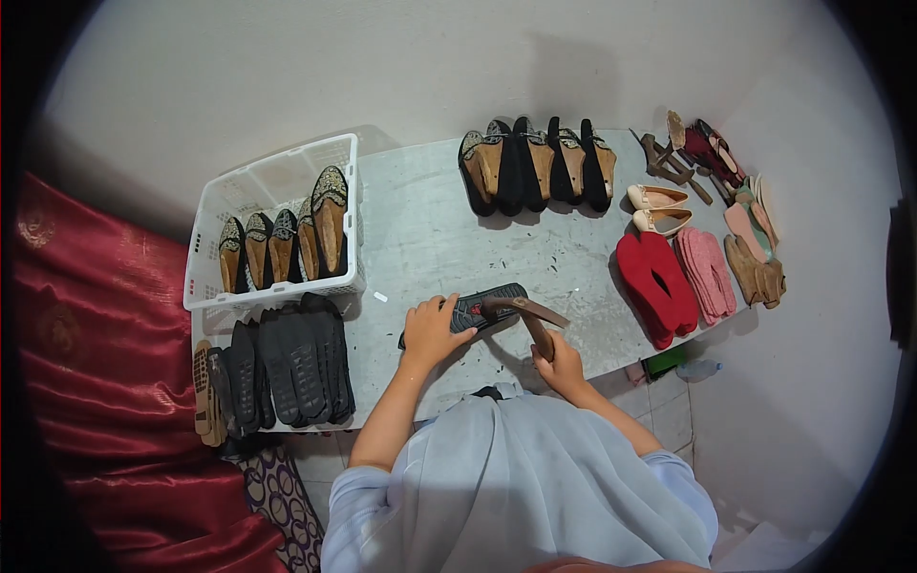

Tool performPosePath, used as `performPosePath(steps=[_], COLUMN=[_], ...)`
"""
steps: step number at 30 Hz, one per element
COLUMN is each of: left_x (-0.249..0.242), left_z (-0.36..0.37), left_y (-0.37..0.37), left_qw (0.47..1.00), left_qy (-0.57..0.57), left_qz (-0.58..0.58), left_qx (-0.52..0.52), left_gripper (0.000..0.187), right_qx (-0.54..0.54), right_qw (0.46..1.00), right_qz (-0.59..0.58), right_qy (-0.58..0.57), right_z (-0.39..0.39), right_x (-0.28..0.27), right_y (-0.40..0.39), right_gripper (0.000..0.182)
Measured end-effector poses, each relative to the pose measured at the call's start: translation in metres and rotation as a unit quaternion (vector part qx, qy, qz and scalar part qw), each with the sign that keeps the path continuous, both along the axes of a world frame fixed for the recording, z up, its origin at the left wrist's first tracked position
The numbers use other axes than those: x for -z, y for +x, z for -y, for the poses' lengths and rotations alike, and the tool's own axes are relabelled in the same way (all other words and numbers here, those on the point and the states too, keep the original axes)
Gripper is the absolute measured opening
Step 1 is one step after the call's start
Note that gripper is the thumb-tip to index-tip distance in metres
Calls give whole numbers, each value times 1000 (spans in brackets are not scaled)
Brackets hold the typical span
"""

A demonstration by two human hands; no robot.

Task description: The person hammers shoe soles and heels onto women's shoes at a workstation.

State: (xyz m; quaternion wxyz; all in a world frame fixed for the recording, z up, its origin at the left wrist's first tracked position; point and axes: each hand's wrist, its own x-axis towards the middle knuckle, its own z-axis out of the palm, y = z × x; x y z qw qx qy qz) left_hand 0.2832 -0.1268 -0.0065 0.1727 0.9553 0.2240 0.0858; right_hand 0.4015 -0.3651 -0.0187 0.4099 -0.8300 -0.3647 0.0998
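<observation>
A shoe (pixel 468 313) lies sole up near the front of the table, its black patterned sole showing a small red mark. My left hand (pixel 433 330) grips it at the heel side, fingers over the sole. In my right hand (pixel 560 367) is a hammer (pixel 537 334), held by its wooden handle. The dark metal head overlaps the right part of the sole; whether it touches cannot be made out. What lies under the sole is hidden.
At left, a white basket (pixel 277 294) holds several shoes on wooden lasts; black soles (pixel 304 368) are stacked before it. More lasted shoes (pixel 535 167) stand at the back. Red insoles (pixel 657 286), pink insoles (pixel 705 275), cream flats (pixel 659 208) and another hammer (pixel 702 186) lie right.
</observation>
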Motion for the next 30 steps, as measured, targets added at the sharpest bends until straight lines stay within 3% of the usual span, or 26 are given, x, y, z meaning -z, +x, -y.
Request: performPosePath(steps=[4,7,17,30], left_x=[0,-2,-3,-4], left_z=[-2,-3,-5,-8], left_y=[2,3,1,8], left_qw=[1000,1000,999,998], left_qy=[13,2,-36,-37], left_qz=[-16,-19,-29,-49], left_qx=[2,6,-19,-24], left_gripper=[71,71,73,73], right_qx=[-26,-27,-28,-35], right_qw=[999,998,999,999], right_qz=[-4,56,-17,12], right_qy=[-46,7,-42,-9], right_z=[-1,-3,-33,-24], right_x=[8,2,5,8], right_y=[3,3,-10,-2], right_gripper=[35,34,34,34])
